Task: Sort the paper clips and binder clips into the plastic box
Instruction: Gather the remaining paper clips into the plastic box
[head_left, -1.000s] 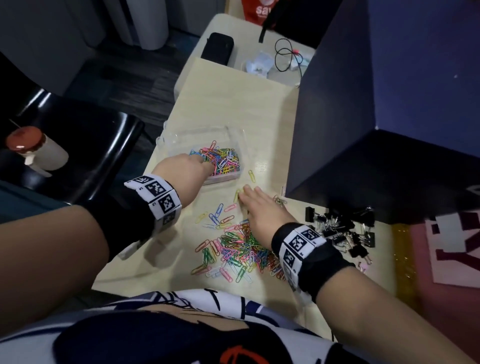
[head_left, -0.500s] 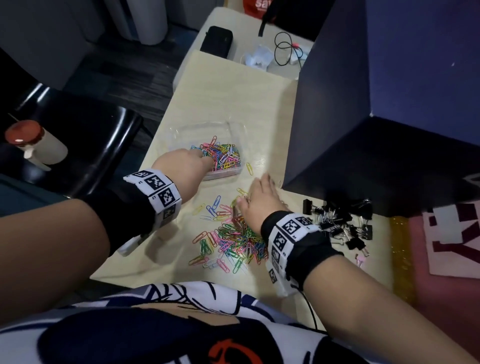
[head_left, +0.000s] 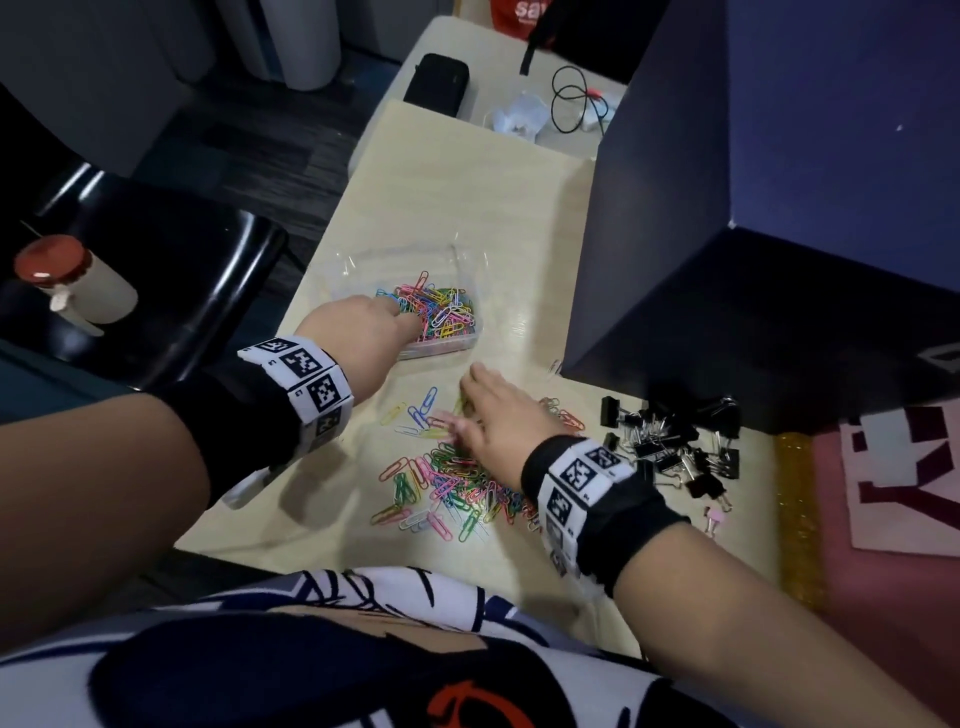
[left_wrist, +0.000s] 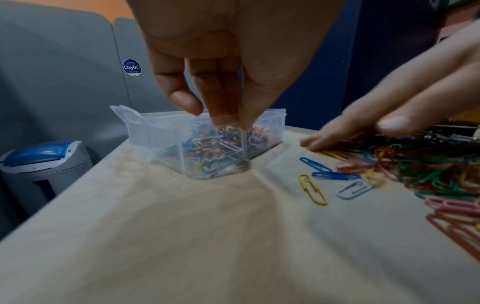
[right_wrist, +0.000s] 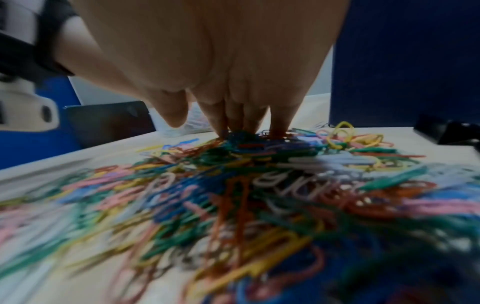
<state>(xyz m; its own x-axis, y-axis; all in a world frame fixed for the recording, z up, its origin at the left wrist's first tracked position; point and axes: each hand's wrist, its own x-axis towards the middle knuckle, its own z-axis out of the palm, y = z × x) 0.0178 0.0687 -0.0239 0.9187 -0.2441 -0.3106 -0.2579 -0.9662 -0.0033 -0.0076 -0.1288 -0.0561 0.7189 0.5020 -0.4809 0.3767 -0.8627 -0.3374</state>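
Note:
A clear plastic box (head_left: 358, 262) stands on the pale table, one compartment holding coloured paper clips (head_left: 441, 312). My left hand (head_left: 395, 317) reaches into that compartment. In the left wrist view its fingers (left_wrist: 223, 98) point down together, and the box wall (left_wrist: 155, 133) hides the tips. My right hand (head_left: 467, 410) lies flat with straight fingers on the far edge of the loose paper clip pile (head_left: 447, 483). Its fingertips (right_wrist: 244, 123) press on the clips. Black binder clips (head_left: 670, 441) lie in a heap to the right.
A tall dark blue box (head_left: 727, 234) stands close on the right, behind the binder clips. A black pouch (head_left: 436, 83) and a cable (head_left: 571, 98) lie at the far end. A red-capped bottle (head_left: 67, 280) sits on a black chair left of the table edge.
My right hand has drawn back toward me, from beside the box onto the far edge of the pile. The left hand has stayed at the box.

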